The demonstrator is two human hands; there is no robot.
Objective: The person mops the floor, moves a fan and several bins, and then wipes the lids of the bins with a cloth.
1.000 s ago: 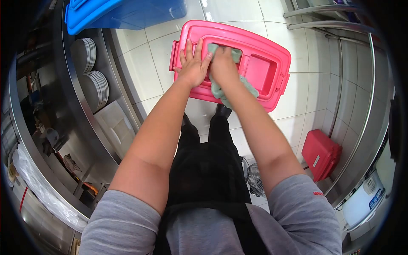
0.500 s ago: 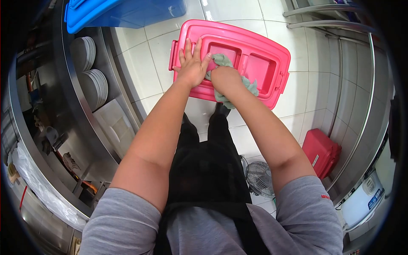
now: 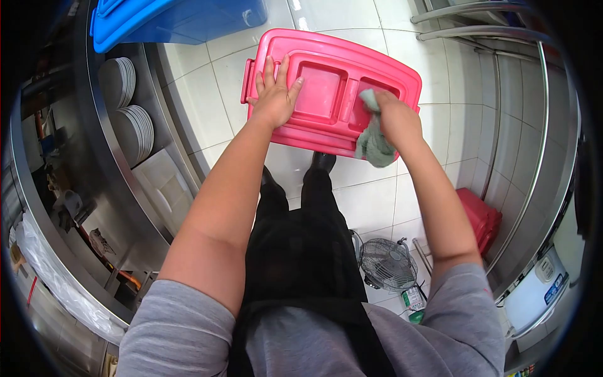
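A pink plastic lid (image 3: pixel 304 53) with two recessed panels and side latches lies in front of me, above the floor. My left hand (image 3: pixel 274 100) rests on its left part, fingers spread. Bunched in my right hand (image 3: pixel 397 120) is a grey-green cloth (image 3: pixel 375 143), pressed at the lid's right-hand recess. The cloth's loose end hangs down across the lid's near edge. Whatever supports the lid from below is hidden.
A blue plastic bin (image 3: pixel 188 25) stands at the upper left. Stacked white plates (image 3: pixel 135 132) sit on a steel shelf at left. Lower right are a fan (image 3: pixel 388 264) and a red case (image 3: pixel 480 217); metal rails (image 3: pixel 534 157) run along the right wall.
My right hand has moved right with the cloth, from the left recess to the right one, uncovering the left recess. My left hand stays spread on the lid.
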